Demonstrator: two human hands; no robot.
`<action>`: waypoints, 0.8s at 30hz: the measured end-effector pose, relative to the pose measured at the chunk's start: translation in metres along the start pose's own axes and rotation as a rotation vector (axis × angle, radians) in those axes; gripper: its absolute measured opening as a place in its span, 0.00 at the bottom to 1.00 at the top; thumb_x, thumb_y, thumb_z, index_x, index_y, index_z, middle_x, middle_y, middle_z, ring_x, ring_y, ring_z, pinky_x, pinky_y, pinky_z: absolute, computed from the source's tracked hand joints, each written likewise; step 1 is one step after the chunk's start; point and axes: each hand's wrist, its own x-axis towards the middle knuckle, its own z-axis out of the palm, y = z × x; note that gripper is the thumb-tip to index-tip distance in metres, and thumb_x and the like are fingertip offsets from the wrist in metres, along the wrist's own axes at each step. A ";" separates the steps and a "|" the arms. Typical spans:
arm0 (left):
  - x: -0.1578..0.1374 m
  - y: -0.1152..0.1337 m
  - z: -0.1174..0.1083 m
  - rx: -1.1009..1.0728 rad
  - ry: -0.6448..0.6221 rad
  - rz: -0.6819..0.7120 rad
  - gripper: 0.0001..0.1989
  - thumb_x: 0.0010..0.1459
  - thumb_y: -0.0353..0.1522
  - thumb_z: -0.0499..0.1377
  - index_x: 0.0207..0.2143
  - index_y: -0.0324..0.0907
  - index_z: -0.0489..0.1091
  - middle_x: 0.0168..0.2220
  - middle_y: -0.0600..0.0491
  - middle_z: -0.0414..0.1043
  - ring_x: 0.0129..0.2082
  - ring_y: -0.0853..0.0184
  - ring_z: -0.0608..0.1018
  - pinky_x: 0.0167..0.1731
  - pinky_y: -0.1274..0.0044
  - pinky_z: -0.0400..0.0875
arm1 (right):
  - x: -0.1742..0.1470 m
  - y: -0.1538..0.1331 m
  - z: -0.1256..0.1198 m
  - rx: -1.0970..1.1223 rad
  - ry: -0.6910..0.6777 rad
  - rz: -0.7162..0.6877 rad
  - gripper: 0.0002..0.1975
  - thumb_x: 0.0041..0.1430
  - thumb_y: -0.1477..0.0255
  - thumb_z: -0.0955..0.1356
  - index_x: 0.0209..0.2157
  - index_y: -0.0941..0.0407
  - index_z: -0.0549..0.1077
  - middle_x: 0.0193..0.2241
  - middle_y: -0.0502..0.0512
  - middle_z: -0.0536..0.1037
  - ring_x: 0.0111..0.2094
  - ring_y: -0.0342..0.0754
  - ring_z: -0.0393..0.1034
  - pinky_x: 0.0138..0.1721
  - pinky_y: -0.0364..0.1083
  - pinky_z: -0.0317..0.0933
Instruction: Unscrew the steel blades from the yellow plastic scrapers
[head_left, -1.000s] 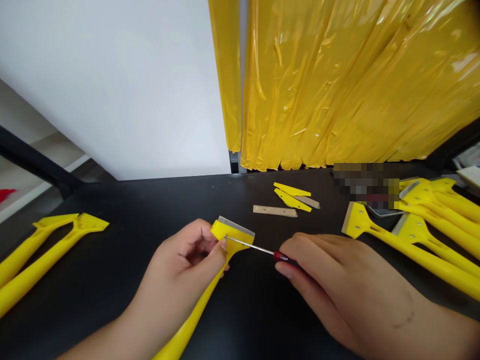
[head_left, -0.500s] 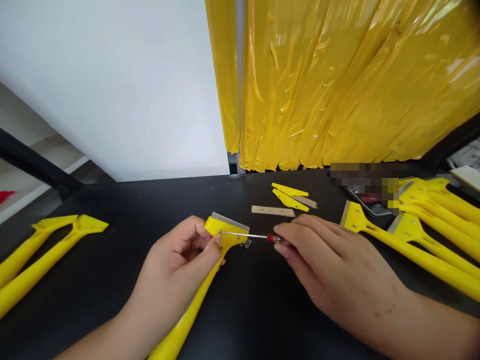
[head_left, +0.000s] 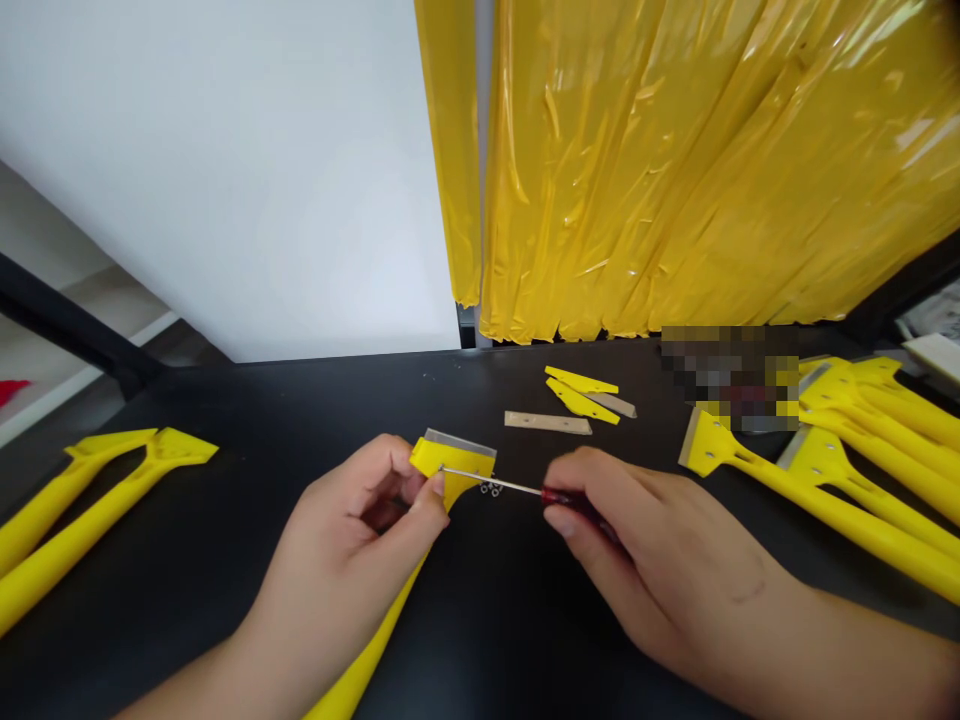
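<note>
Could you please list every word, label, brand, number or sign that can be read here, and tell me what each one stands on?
There is no readable text anywhere in view.
Yellow scraper and red-handled screwdriver: no lettering shows.
Loose flat strip: any fine marking would be too small to read.
Pixelated patch near the scrapers at right: blurred out, so I cannot tell.

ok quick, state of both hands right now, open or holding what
Left hand: closed, holding a yellow scraper near its head.
Right hand: closed, holding a red-handled screwdriver.
</note>
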 end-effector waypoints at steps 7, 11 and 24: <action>0.003 -0.005 -0.001 0.109 -0.014 0.109 0.08 0.65 0.38 0.63 0.33 0.47 0.71 0.30 0.56 0.77 0.31 0.65 0.79 0.31 0.77 0.74 | -0.004 0.002 -0.002 0.177 -0.109 0.084 0.02 0.76 0.70 0.63 0.46 0.50 0.66 0.32 0.44 0.74 0.28 0.44 0.69 0.30 0.45 0.59; 0.004 -0.008 -0.003 0.130 -0.009 0.138 0.07 0.66 0.37 0.62 0.33 0.47 0.70 0.30 0.56 0.76 0.30 0.65 0.78 0.30 0.77 0.73 | -0.002 0.003 0.000 0.116 -0.086 0.048 0.04 0.76 0.71 0.62 0.43 0.52 0.67 0.31 0.46 0.73 0.28 0.44 0.68 0.30 0.46 0.57; 0.001 -0.002 -0.003 0.346 0.010 0.279 0.09 0.69 0.36 0.59 0.33 0.47 0.66 0.29 0.60 0.69 0.27 0.69 0.74 0.28 0.77 0.68 | -0.003 0.004 0.007 -0.060 0.012 -0.139 0.10 0.78 0.72 0.60 0.43 0.56 0.71 0.29 0.50 0.75 0.29 0.48 0.69 0.32 0.50 0.57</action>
